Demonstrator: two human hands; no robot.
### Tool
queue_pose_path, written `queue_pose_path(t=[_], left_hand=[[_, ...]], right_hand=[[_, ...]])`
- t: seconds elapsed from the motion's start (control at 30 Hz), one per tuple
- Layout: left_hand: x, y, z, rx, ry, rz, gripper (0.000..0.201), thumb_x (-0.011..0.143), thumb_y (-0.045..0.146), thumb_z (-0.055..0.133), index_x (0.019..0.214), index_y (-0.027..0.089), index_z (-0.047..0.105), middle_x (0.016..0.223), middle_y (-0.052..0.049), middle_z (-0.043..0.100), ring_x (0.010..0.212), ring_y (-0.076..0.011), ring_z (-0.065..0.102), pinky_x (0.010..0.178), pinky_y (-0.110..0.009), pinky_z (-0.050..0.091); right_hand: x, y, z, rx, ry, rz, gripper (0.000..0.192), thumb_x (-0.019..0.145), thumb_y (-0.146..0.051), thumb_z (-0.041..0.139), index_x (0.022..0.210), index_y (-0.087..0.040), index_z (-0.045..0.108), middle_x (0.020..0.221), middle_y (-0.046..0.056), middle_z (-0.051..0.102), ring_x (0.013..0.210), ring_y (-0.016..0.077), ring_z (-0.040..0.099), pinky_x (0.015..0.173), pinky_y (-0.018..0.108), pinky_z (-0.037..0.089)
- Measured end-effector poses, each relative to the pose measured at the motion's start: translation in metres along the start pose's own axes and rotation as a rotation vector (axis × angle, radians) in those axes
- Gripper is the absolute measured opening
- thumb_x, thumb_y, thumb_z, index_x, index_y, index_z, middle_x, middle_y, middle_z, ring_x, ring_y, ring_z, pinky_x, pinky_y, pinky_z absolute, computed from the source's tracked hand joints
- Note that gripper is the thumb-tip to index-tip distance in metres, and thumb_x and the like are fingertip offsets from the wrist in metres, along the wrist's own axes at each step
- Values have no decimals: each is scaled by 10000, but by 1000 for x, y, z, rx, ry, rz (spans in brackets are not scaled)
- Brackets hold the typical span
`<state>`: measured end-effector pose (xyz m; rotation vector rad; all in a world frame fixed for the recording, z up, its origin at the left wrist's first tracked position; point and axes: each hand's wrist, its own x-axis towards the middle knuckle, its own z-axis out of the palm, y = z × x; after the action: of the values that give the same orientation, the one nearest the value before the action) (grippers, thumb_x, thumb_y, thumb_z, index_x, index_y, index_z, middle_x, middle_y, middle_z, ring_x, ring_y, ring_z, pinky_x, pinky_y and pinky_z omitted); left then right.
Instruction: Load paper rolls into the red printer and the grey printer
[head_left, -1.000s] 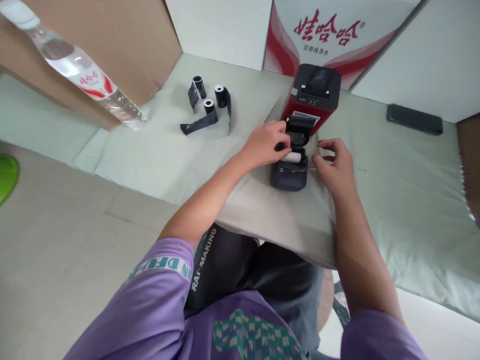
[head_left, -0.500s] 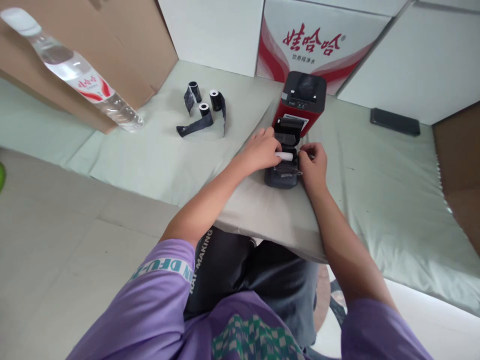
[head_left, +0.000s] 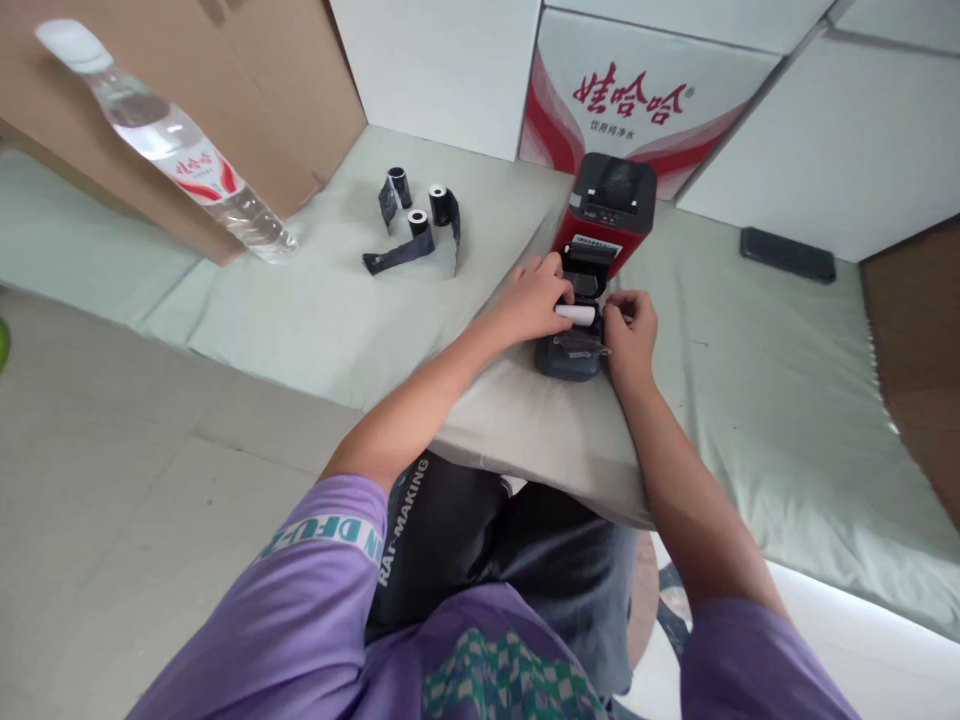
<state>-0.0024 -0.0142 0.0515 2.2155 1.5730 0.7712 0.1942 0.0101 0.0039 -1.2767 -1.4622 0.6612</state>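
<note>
A small dark printer (head_left: 568, 360) stands on the cloth with its lid (head_left: 587, 262) raised. Across its opening lies a white paper roll (head_left: 576, 315). The fingers of my left hand (head_left: 534, 297) grip the roll's left end. At the printer's right side is my right hand (head_left: 631, 328), its thumb and fingers pinched together by the roll's other end; whatever is between them is too small to name. A crumpled clear film (head_left: 583, 345) hangs over the front of the opening. Right behind the lid rises a taller red and black machine (head_left: 616, 205).
Several black ribbon rolls (head_left: 418, 222) with loose tails lie to the left on the cloth-covered surface (head_left: 300, 330). A water bottle (head_left: 176, 150) leans by a cardboard box (head_left: 277, 90). White cartons (head_left: 630, 80) line the back. A black phone-like slab (head_left: 787, 255) lies right.
The whole view has shifted slightly. Both hands stay at the printer in nearly the same pose, and the film at the front has shifted a little.
</note>
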Motion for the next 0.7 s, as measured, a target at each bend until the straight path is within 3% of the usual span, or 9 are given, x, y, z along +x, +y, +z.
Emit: queue_pose_path(t=[0.1, 0.23, 0.4, 0.57, 0.7], left_hand=[[1, -6, 4, 25, 80, 91, 126, 898, 288, 771, 1003, 225, 745, 1359, -113, 646, 1287, -322, 646, 1088, -484, 528], [-1, -1, -2, 56, 110, 119, 218, 876, 222, 736, 1093, 234, 746, 1275, -104, 728, 1204, -297, 698, 1046, -460, 521], [-5, 7, -14, -54, 170, 147, 227, 891, 185, 693, 1113, 227, 718, 1130, -57, 784, 1092, -245, 726, 1008, -400, 538], [-6, 2, -15, -189, 276, 205, 218, 955, 221, 684, 1172, 246, 693, 1213, -71, 728, 1202, -247, 700, 1063, -414, 562], [-6, -2, -9, -256, 272, 260, 243, 1005, 379, 715, 1228, 288, 687, 1275, -82, 679, 1293, -284, 673, 1100, -497, 566]], right_hand=[[-1, 0, -1, 27, 11, -29, 213, 830, -381, 667, 984, -246, 609, 986, 38, 686, 943, 217, 648, 970, 436, 556], [-4, -10, -8, 98, 11, -113, 282, 905, -489, 678, 1060, -256, 645, 1061, 64, 714, 1024, 246, 687, 957, 440, 571], [-5, -21, -15, 160, -149, -175, 434, 924, -661, 678, 1103, -268, 714, 1080, 64, 768, 1061, 269, 733, 965, 450, 584], [-5, -22, -16, 239, -194, -204, 544, 887, -752, 717, 1142, -273, 745, 966, 34, 770, 939, 248, 742, 951, 459, 600], [-12, -32, -18, 258, -228, -187, 552, 890, -756, 734, 1165, -278, 741, 915, 15, 761, 881, 224, 748, 931, 442, 619]])
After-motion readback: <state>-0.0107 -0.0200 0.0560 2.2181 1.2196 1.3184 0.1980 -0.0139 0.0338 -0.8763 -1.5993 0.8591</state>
